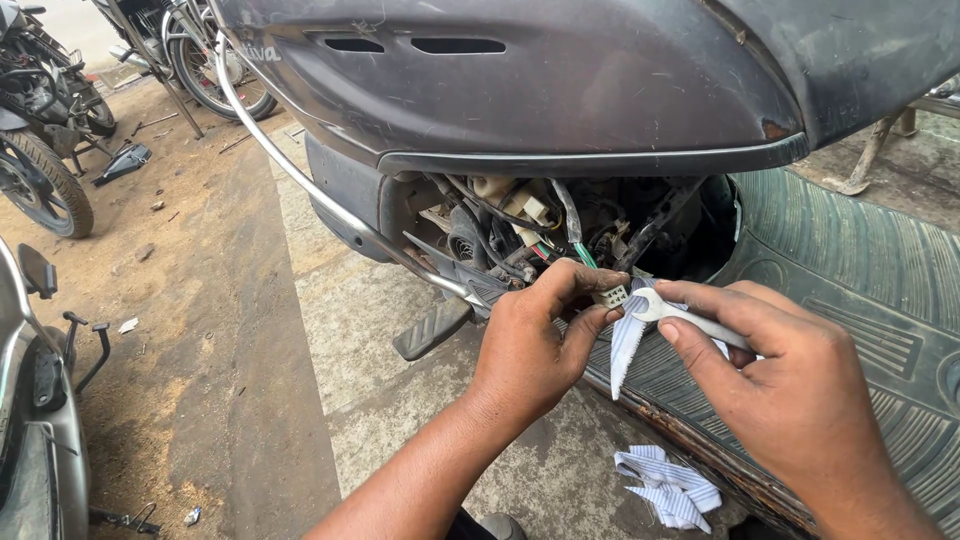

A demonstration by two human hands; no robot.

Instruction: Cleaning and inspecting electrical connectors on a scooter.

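Just below the scooter's open side cavity (pixel 560 230), left hand (pixel 535 345) pinches white connector (pixel 610 295) steady, right hand (pixel 780 385) grips spanner (pixel 690 318) plus striped rag (pixel 625 345).

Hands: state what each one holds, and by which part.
Left hand pinches a small white connector by its sides. Right hand grips a spanner by its shaft.

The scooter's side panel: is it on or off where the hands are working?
Off. The scooter shows bare wiring below its body, where the left hand pinches a white connector.
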